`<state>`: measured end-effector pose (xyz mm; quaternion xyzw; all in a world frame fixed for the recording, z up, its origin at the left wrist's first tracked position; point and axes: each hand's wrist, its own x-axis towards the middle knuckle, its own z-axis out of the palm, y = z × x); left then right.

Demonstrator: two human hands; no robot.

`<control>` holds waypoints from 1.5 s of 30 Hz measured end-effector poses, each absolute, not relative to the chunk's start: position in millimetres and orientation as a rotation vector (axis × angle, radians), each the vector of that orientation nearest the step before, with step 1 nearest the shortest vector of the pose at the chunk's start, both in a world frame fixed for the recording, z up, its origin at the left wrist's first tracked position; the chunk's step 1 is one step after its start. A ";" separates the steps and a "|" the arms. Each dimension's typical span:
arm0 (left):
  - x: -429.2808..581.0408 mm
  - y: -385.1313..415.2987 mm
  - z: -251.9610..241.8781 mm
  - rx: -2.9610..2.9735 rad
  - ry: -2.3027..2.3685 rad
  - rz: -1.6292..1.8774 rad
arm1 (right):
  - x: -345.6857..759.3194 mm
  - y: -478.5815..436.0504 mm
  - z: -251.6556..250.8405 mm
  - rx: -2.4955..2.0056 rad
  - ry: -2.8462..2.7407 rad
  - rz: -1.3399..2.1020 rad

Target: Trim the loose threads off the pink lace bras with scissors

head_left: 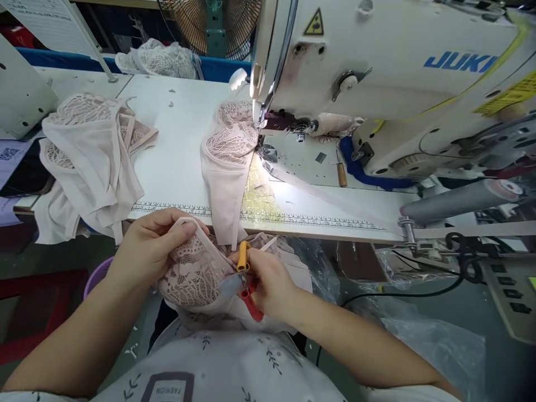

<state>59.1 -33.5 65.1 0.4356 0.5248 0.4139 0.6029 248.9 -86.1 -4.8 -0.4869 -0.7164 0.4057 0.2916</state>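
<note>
Over my lap, a pale pink lace bra is held up just in front of the table edge. My left hand pinches its upper edge between thumb and fingers. My right hand is closed around small scissors with one yellow-orange and one red handle. Their broad blade lies against the lace cup, and the right fingertips are partly hidden behind fabric and handles. A second lace bra piece lies on the table beyond my hands, its cup edge under the sewing machine's needle area.
The sewing machine fills the upper right. A pile of similar bra pieces hangs over the table's left edge. A measuring tape strip runs along the front edge. A fan stands behind; a grey roller projects at right.
</note>
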 end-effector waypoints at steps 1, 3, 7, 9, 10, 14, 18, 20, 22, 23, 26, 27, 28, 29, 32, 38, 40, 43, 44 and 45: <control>59.2 -34.5 65.6 1.003 1.212 0.965 | 248.4 -87.6 -2.4 -1.313 -1.924 1.075; 60.1 -36.8 66.8 0.997 1.195 0.967 | 247.0 -90.2 3.1 -1.322 -1.946 1.043; 62.1 -41.9 69.9 1.022 1.226 0.966 | 241.9 -95.3 10.5 -1.288 -2.032 0.907; 62.0 -44.9 71.8 1.049 1.213 0.979 | 239.8 -98.3 13.2 -1.270 -2.100 0.825; 61.4 -46.8 72.9 1.060 1.197 0.985 | 239.4 -100.0 15.1 -1.256 -2.133 0.799; 55.3 -58.3 77.3 1.084 1.140 0.978 | 242.9 -109.3 26.9 -1.100 -2.164 0.906; 44.4 -73.9 72.7 1.038 1.068 0.998 | 247.9 -122.5 30.6 -1.001 -2.057 1.016; 39.6 -80.6 65.2 0.987 1.091 1.021 | 248.4 -129.7 25.0 -1.043 -2.002 1.030; 36.8 -85.2 56.3 0.938 1.130 1.040 | 247.7 -135.7 16.4 -1.119 -1.946 1.034; 36.1 -86.6 52.1 0.917 1.145 1.050 | 247.3 -137.9 11.9 -1.161 -1.922 1.019; 36.5 -87.2 42.9 0.892 1.163 1.064 | 246.8 -140.3 0.5 -1.192 -1.906 0.873; 36.9 -86.3 40.9 0.900 1.166 1.065 | 247.1 -139.9 -2.2 -1.170 -1.912 0.819; 37.2 -85.1 39.3 0.916 1.165 1.066 | 247.7 -139.2 -4.4 -1.140 -1.917 0.774; 37.5 -83.4 37.8 0.940 1.163 1.063 | 248.4 -138.1 -6.0 -1.115 -1.922 0.746; 37.8 -75.9 34.1 1.017 1.184 1.030 | 250.9 -134.2 -8.8 -1.097 -1.921 0.790; 35.3 -54.0 38.2 1.398 1.336 0.866 | 253.8 -124.4 -10.2 -1.192 -1.845 1.087; 35.7 -50.5 44.9 1.860 1.390 0.877 | 253.7 -120.5 -9.9 -1.186 -1.825 1.122; 43.3 -52.8 54.5 2.646 0.928 0.844 | 253.0 -115.4 -9.9 -1.180 -1.823 1.133; 48.0 -54.8 56.2 2.785 0.691 0.756 | 252.7 -114.1 -10.2 -1.179 -1.826 1.122; 53.2 -56.8 56.7 2.846 0.513 0.644 | 252.5 -113.0 -10.6 -1.182 -1.830 1.111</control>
